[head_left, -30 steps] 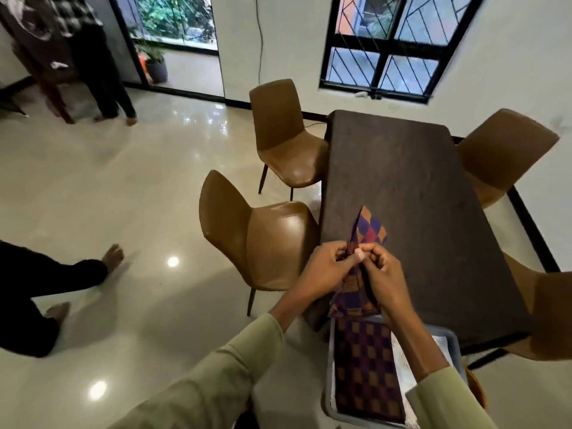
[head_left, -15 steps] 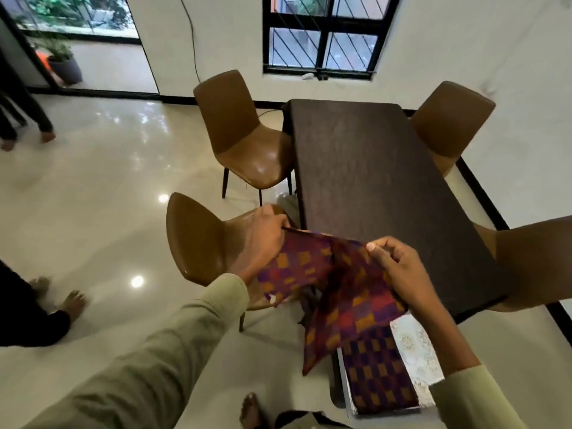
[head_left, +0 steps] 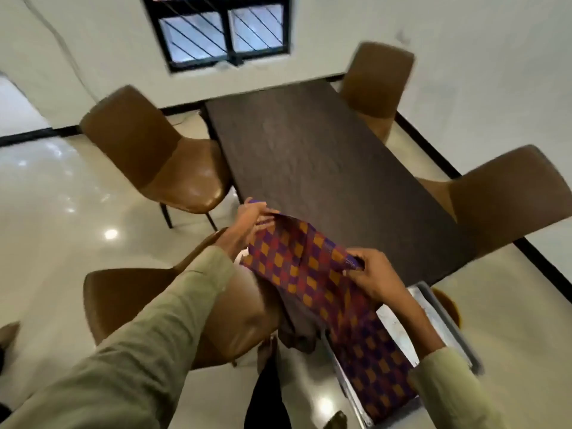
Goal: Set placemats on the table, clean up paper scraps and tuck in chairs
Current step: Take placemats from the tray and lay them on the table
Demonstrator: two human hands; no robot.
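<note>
Placemat (head_left: pixel 309 267), woven in purple, red and orange checks, is held spread over the near left corner of the dark worktop (head_left: pixel 325 156), its lower part hanging off the edge. A person's left hand (head_left: pixel 247 226) grips the far left corner, fingers curled over the cloth's edge; the right hand (head_left: pixel 373 274) pinches the right corner between thumb and fingers. Both arms wear pale green sleeves (head_left: pixel 154 335). Just below the right forearm, a second placemat (head_left: pixel 377 370) of the same pattern lies in a grey tray (head_left: pixel 445 320) beside the near end of the worktop. Four brown chairs stand around: one at the near left (head_left: pixel 123 298), partly under the left arm, one at the far left (head_left: pixel 148 150) pulled away from the worktop, one at the far right (head_left: pixel 377 75) and one at the near right (head_left: pixel 507 196). Glossy pale floor (head_left: pixel 62 212) reflects ceiling lights, and a black-framed window (head_left: pixel 223 29) sits in the white wall beyond. Motion blur softens the edges.
</note>
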